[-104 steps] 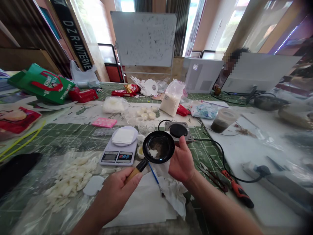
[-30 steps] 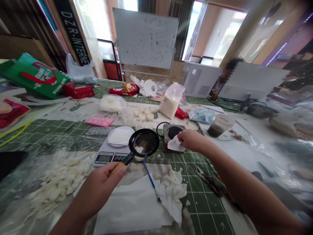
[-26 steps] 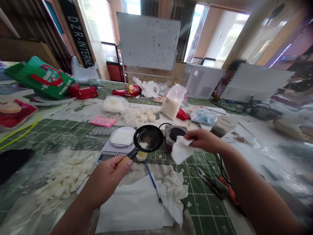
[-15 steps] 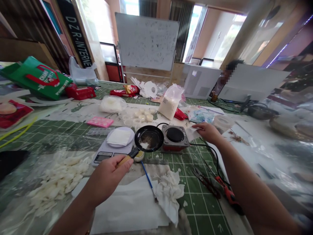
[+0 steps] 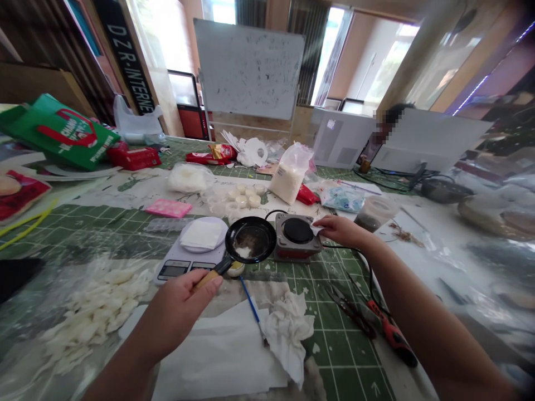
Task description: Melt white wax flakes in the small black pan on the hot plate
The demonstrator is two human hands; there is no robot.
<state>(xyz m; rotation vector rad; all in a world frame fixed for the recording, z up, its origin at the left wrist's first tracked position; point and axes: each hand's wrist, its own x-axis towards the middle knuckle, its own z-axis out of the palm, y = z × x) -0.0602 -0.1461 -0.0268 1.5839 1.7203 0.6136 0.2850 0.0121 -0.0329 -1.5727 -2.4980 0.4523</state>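
Note:
My left hand (image 5: 178, 312) is closed round the wooden handle of a small black frying pan (image 5: 251, 239), held level above the table. A bit of white solid lies in the pan. The pan hangs between a white kitchen scale (image 5: 190, 253) and a small electric hot plate (image 5: 297, 238). My right hand (image 5: 340, 228) reaches to the hot plate's right corner, fingers pinched on a small white tissue (image 5: 316, 228) pressed against its top.
White wax flakes (image 5: 94, 309) lie on plastic at the left. A crumpled tissue (image 5: 288, 328), a blue brush (image 5: 251, 303) and white paper (image 5: 225, 351) lie in front. Scissors (image 5: 349, 312) and a red-handled tool (image 5: 390, 334) lie right. A person sits behind a laptop (image 5: 426, 139).
My right hand left the pan, took a white tissue, lifted it, swung right, then came back to the hot plate's right corner. The pan has stayed in my left hand, almost still.

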